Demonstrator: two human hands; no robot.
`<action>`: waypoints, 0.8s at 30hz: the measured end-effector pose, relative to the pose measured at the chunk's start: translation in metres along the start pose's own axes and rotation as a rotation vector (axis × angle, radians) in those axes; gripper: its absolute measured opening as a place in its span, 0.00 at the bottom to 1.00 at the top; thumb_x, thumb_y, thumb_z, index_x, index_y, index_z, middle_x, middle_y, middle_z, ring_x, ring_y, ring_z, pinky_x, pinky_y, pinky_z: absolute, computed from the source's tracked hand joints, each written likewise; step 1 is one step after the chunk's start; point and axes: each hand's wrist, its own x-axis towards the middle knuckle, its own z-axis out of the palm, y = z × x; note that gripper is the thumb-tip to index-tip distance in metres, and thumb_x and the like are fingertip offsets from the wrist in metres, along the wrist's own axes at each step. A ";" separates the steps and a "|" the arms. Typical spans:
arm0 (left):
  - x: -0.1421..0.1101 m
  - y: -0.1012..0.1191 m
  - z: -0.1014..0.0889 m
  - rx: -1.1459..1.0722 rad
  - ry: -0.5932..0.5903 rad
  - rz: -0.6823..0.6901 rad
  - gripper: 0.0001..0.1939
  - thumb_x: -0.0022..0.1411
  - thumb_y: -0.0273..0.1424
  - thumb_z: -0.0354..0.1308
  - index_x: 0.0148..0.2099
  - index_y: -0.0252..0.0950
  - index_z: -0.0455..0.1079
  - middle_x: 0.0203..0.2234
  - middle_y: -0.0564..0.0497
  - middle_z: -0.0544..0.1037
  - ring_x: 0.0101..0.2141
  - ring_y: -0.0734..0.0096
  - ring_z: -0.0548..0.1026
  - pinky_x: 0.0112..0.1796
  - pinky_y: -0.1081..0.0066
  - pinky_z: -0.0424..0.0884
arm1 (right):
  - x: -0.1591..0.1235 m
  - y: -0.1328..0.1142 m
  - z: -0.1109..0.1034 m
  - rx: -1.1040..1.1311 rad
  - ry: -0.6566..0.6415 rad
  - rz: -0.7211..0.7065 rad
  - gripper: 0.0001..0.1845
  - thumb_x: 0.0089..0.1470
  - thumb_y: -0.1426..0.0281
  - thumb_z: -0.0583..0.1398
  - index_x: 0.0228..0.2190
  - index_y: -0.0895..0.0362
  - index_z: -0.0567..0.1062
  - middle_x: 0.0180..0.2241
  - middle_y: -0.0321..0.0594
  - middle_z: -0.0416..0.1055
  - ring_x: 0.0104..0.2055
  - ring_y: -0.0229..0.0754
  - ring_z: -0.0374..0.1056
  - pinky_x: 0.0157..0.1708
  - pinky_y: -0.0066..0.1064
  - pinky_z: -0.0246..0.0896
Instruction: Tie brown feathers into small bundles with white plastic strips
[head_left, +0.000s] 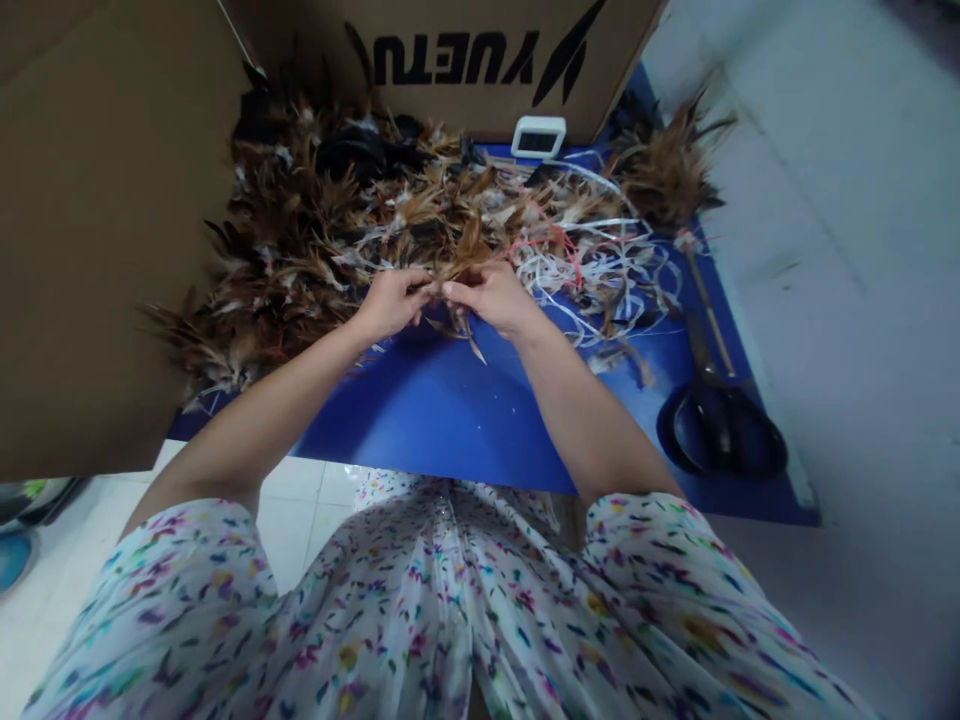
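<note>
Between my two hands is a small bunch of brown feathers (466,248), its tips pointing away from me and a few pale ends hanging below. My right hand (495,297) pinches the bunch between thumb and fingers. Close against it, my left hand (397,300) has its fingertips pressed together on the near end of the same feathers. A large heap of loose brown and black feathers (300,220) spreads just beyond and to the left. Beside my right hand lies a tangle of white and red plastic strips (570,265).
Black-handled scissors (720,430) lie at the right edge of the blue table (442,410), near a thin stick (709,310) with a feather cluster (667,165) beyond it. A small white device (538,137) stands before a cardboard box (450,100). Another cardboard panel (97,240) rises at left.
</note>
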 end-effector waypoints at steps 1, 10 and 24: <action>-0.001 0.002 0.003 -0.032 0.001 -0.033 0.12 0.65 0.27 0.57 0.27 0.35 0.71 0.10 0.59 0.67 0.12 0.77 0.65 0.21 0.76 0.61 | 0.000 -0.001 0.002 0.000 0.017 -0.005 0.25 0.39 0.48 0.72 0.24 0.54 0.74 0.23 0.38 0.71 0.26 0.38 0.64 0.26 0.34 0.65; -0.006 0.015 0.019 -0.421 0.184 -0.208 0.11 0.63 0.28 0.62 0.28 0.34 0.69 0.16 0.57 0.69 0.15 0.79 0.67 0.17 0.78 0.61 | 0.001 -0.009 -0.002 0.043 0.035 -0.030 0.23 0.46 0.51 0.71 0.25 0.56 0.71 0.21 0.35 0.69 0.23 0.35 0.62 0.24 0.31 0.64; 0.003 0.002 0.030 -0.683 0.451 -0.286 0.10 0.58 0.35 0.66 0.33 0.37 0.68 0.19 0.58 0.69 0.19 0.82 0.67 0.19 0.81 0.62 | 0.005 -0.004 -0.037 -0.084 0.004 0.004 0.16 0.52 0.58 0.68 0.26 0.56 0.74 0.25 0.43 0.74 0.28 0.44 0.70 0.33 0.44 0.76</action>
